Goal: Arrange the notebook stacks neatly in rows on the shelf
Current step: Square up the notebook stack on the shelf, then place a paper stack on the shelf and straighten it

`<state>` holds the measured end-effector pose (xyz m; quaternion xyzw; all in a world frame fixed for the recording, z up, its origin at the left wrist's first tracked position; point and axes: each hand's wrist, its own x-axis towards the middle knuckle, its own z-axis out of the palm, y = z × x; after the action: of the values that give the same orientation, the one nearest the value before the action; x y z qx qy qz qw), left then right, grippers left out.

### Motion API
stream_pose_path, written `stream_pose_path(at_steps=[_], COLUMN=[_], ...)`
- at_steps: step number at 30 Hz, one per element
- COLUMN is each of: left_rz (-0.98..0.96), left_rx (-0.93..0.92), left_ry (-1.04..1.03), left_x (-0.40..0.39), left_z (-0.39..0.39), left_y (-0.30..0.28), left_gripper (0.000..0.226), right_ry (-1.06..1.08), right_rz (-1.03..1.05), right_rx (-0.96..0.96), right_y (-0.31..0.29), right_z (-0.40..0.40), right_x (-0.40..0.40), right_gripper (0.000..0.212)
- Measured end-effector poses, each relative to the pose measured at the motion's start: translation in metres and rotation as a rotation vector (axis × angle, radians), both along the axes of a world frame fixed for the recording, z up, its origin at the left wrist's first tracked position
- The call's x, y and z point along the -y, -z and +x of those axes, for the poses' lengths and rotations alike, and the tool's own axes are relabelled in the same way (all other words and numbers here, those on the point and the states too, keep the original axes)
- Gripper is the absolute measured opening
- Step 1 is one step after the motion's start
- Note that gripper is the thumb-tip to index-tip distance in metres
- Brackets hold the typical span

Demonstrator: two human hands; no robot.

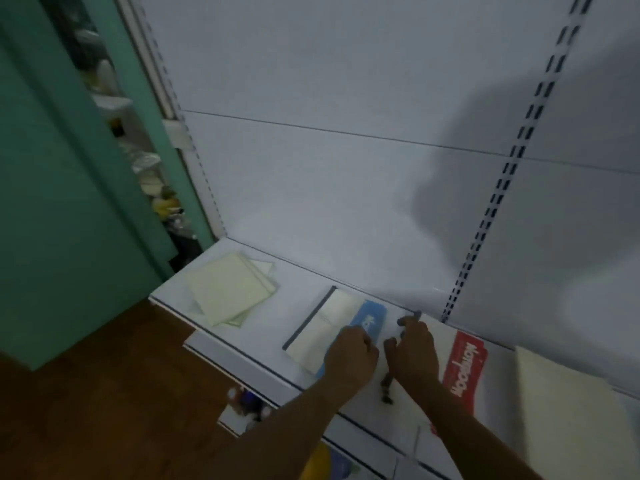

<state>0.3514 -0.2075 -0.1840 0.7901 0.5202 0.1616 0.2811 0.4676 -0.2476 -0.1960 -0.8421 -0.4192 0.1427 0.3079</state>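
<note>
both hands, left hand and right hand, curl their grip on the blue-banded notebook stack, apparently squaring it on the shelf.

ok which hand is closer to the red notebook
Right. The right hand lies over the red notebook's left edge; the left hand is farther left, on the blue notebook.

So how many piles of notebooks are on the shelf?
4: a cream pile far left, a blue-banded one under the left hand, a red-banded one by the right hand, and a cream one far right. More may lie outside the view.
</note>
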Motion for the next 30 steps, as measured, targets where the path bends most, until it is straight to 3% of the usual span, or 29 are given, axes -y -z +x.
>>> stream_pose_path(at_steps=[5, 12, 17, 25, 30], left_rz=[-0.017, -0.091, -0.144, -0.362, -0.496], left_rx=[-0.003, 0.005, 0.039, 0.111, 0.171], left_ry=[-0.255, -0.475, -0.551, -0.462, -0.501], left_x=[-0.062, -0.137, -0.191, -0.245, -0.269], left_z=[-0.089, -0.232, -0.319, -0.333, -0.306], left_y=[-0.019, -0.026, -0.022, 0.007, 0.019], left_gripper=[0.020, 0.021, 0.027, 0.020, 0.022], right_ry=[-0.267, -0.477, -0.505, -0.300, -0.247], right_rz=[0.022, -0.047, -0.079, -0.253, -0.360], right_rx=[-0.127, -0.087, -0.022, 0.136, 0.193], right_y=[-0.010, -0.022, -0.024, -0.008, 0.004], right_z=[-0.071, -0.191, -0.260, -0.267, -0.245], right_x=[-0.076, -0.178, -0.244, -0.295, -0.317], right_gripper=[0.018, 0.017, 0.024, 0.044, 0.041])
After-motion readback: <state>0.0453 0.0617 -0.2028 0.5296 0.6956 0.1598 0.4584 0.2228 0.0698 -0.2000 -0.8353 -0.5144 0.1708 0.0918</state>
